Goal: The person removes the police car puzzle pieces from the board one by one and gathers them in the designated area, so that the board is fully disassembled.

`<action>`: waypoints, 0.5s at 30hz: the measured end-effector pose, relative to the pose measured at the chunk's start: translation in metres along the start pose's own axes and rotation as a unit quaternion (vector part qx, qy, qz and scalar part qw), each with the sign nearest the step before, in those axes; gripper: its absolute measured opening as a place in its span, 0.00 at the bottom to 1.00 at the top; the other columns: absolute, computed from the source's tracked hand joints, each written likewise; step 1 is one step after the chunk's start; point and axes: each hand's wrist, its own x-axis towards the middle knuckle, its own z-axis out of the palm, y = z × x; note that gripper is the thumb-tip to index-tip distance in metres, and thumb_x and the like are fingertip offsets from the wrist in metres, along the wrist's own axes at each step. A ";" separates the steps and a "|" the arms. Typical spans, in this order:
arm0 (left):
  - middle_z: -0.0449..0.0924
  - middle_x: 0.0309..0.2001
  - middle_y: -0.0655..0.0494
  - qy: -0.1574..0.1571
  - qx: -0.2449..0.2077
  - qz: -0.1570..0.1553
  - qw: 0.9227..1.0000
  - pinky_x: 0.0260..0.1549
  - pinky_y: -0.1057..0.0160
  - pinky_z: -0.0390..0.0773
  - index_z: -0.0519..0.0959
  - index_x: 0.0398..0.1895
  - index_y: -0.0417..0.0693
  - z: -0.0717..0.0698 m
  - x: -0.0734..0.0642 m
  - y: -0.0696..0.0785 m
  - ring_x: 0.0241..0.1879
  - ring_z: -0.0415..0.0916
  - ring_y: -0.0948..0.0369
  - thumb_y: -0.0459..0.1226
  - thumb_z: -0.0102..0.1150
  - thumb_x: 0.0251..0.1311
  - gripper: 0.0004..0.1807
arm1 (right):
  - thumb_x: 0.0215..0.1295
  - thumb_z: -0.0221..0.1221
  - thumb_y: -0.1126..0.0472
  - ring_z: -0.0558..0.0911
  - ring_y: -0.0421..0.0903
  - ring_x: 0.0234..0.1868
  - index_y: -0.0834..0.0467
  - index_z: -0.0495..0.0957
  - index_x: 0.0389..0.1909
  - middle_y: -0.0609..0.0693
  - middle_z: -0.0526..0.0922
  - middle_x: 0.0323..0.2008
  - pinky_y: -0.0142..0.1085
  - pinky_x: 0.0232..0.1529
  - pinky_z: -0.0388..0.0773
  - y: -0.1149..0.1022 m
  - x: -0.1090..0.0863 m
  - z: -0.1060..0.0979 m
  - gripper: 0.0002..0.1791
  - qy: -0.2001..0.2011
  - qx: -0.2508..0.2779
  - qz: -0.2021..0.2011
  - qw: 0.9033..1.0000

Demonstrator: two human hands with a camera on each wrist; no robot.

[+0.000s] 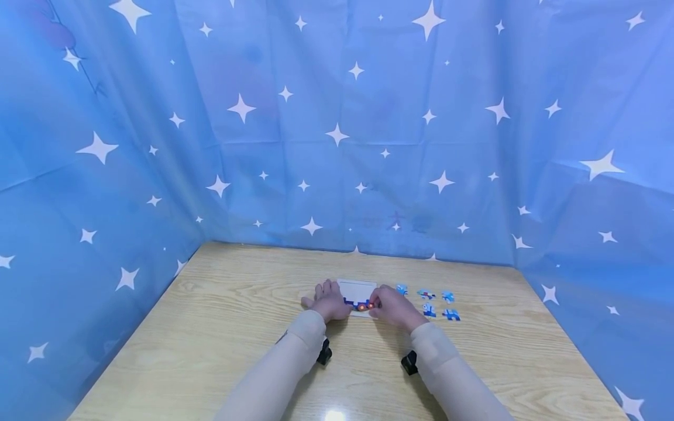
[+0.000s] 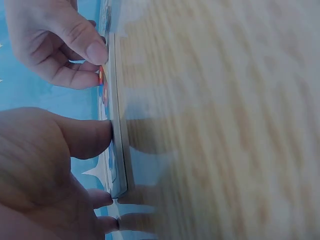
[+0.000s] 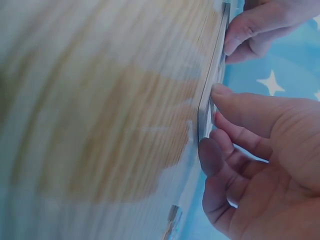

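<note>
A shallow white puzzle tray [image 1: 356, 289] lies on the table, with dark blue and orange-red puzzle pieces [image 1: 358, 306] along its near side. My left hand [image 1: 329, 302] rests at the tray's left side, its fingers spread; in the left wrist view its thumb touches the tray's edge [image 2: 120, 165]. My right hand [image 1: 396, 306] is at the near right corner, thumb and fingertips pinching a red-and-blue puzzle piece [image 2: 102, 76] low over the tray. In the right wrist view the right fingers [image 3: 235, 130] partly hide that corner and the piece.
To the right of the tray lie several loose puzzle pieces [image 1: 426, 294], mostly blue and white, one [image 1: 402, 289] just beyond the right hand. A wooden table [image 1: 210, 351] spreads around. A blue star-patterned curtain [image 1: 337, 175] hangs behind it and along both sides.
</note>
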 end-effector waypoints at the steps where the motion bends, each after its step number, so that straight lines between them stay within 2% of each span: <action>1: 0.57 0.74 0.45 0.000 0.000 0.001 1.000 0.58 0.26 0.50 0.60 0.76 0.43 0.000 -0.001 0.000 0.69 0.54 0.45 0.53 0.63 0.64 0.43 | 0.62 0.70 0.67 0.78 0.44 0.37 0.60 0.84 0.39 0.48 0.78 0.36 0.43 0.43 0.79 0.000 0.000 0.000 0.06 0.000 0.000 -0.002 1.000; 3: 0.51 0.78 0.45 -0.005 0.002 0.000 1.000 0.60 0.26 0.48 0.56 0.79 0.44 -0.001 -0.002 0.000 0.74 0.49 0.45 0.54 0.61 0.66 0.45 | 0.63 0.69 0.67 0.78 0.44 0.37 0.61 0.84 0.39 0.49 0.78 0.36 0.43 0.44 0.79 -0.001 0.000 0.000 0.06 -0.001 0.000 -0.005 1.000; 8: 0.43 0.81 0.44 -0.028 0.007 -0.002 1.000 0.62 0.26 0.45 0.49 0.81 0.43 -0.006 -0.012 0.004 0.78 0.40 0.44 0.54 0.56 0.70 0.46 | 0.64 0.68 0.68 0.78 0.44 0.39 0.62 0.82 0.41 0.50 0.79 0.38 0.43 0.44 0.79 -0.001 -0.001 0.000 0.06 -0.010 0.005 -0.011 1.000; 12: 0.42 0.81 0.44 -0.040 0.008 -0.005 0.999 0.64 0.27 0.43 0.47 0.82 0.42 -0.013 -0.019 0.009 0.79 0.38 0.45 0.51 0.54 0.72 0.45 | 0.66 0.67 0.68 0.78 0.45 0.40 0.62 0.81 0.42 0.50 0.79 0.39 0.44 0.45 0.78 -0.001 -0.002 -0.001 0.07 -0.011 0.007 -0.015 1.000; 15: 0.41 0.81 0.45 -0.040 0.011 -0.006 0.999 0.64 0.27 0.43 0.46 0.82 0.43 -0.014 -0.022 0.010 0.79 0.37 0.45 0.51 0.53 0.73 0.44 | 0.67 0.66 0.68 0.78 0.45 0.41 0.62 0.81 0.43 0.51 0.79 0.41 0.44 0.47 0.78 -0.001 -0.003 -0.001 0.07 -0.013 0.006 -0.017 1.000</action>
